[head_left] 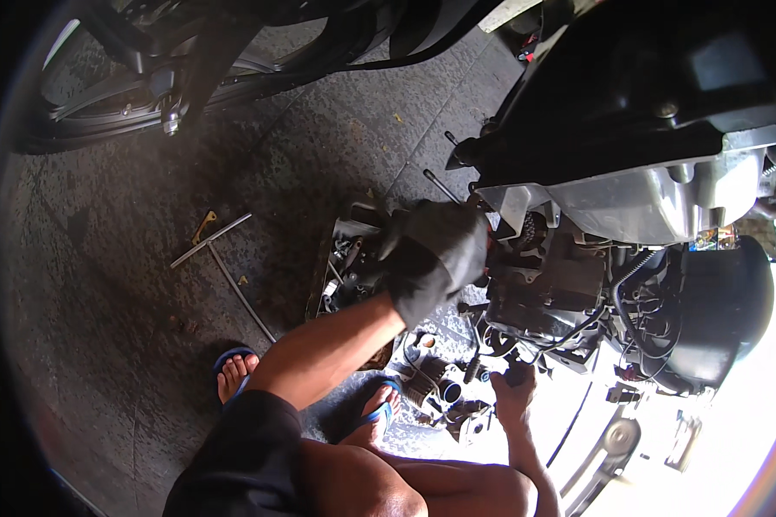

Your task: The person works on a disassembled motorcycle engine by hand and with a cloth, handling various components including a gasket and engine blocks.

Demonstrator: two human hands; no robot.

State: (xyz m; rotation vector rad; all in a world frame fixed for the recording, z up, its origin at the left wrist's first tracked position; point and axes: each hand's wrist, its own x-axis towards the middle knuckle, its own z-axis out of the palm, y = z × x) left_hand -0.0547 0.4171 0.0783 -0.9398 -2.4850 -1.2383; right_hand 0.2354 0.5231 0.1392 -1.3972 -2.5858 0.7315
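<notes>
My left hand (pixel 440 250), in a black glove, reaches across to the near side of a motorcycle engine (pixel 547 280). Its back faces me, so the fingers and anything in them are hidden. Just beyond the glove a thin metal rod (pixel 441 185) sticks out. Lower right, my right hand (pixel 516 389) is raised beneath the engine, close to its hanging cables. Dark parts and glare cover its fingertips, and I cannot tell whether it grips anything. Below the engine, between my hands, lie a finned cylinder (pixel 444 384) and other engine parts.
A tray (pixel 316 289) of tools and small parts sits left of the gloved hand. Farther left, a T-handle wrench (pixel 231 277) lies on the dark floor beside a yellow piece (pixel 203 227). A motorcycle wheel (pixel 129 121) stands upper left. My sandalled feet (pixel 235 372) are below.
</notes>
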